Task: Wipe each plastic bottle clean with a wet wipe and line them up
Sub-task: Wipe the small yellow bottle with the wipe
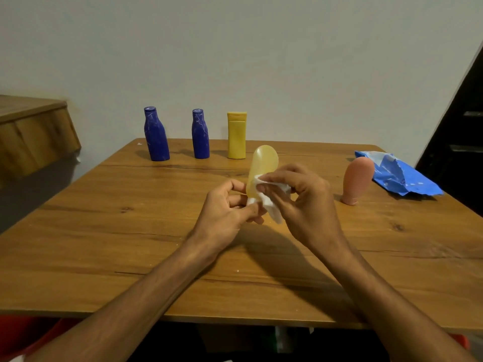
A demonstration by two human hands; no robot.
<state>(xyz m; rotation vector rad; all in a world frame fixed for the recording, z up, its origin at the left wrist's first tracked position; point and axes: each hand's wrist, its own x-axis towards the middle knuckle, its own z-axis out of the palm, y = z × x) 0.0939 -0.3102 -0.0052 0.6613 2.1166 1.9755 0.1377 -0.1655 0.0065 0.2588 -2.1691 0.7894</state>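
My left hand point(227, 212) grips the lower end of a pale yellow bottle point(264, 163), held upright above the table's middle. My right hand point(300, 197) pinches a white wet wipe point(271, 207) against the bottle's side. At the back of the wooden table point(104, 231) stand two dark blue bottles point(156, 134) point(200, 134) and a yellow flip-cap bottle point(236, 135) in a row. A pink bottle point(356, 180) stands apart on the right.
A blue wet-wipe packet point(397, 173) lies at the right edge behind the pink bottle. A wooden cabinet point(31, 131) sits to the left beyond the table. A dark door frame point(460, 126) rises at the far right. A wall is close behind the table.
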